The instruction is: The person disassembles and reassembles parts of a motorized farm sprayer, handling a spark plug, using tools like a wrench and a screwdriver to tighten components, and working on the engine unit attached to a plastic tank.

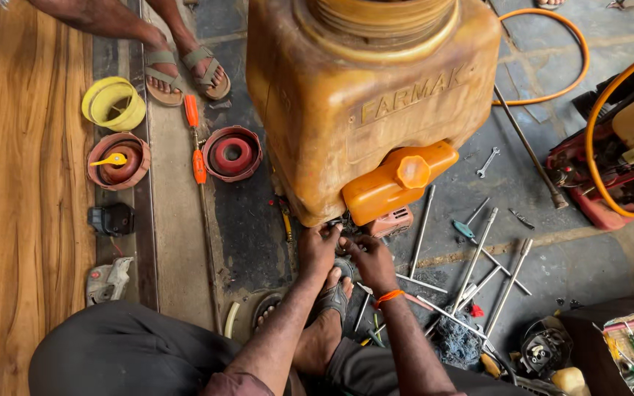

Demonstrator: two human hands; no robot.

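Tank (332, 88): thick plastic, ochre, grimy and scuffed, dull sheen. Cap (412, 171) beneath: brighter orange plastic, smooth, semi-gloss. Rods (478, 253) on floor: bare metal, grey, lightly shiny. Floor (552, 242): rough concrete, matt, oil-stained. Board (16, 220) at left: wood-grain, smooth, satin. Red rings (232, 154): dusty plastic. Wristband (388, 297): orange, cloth-like.

Tank (332, 95) dull amber, its cap (412, 171) orange (brighter), wristband (388, 296) orange.

sprayer tank (346, 95) behind both hands (346, 253), round caps (232, 154) left, metal rods (478, 257) right
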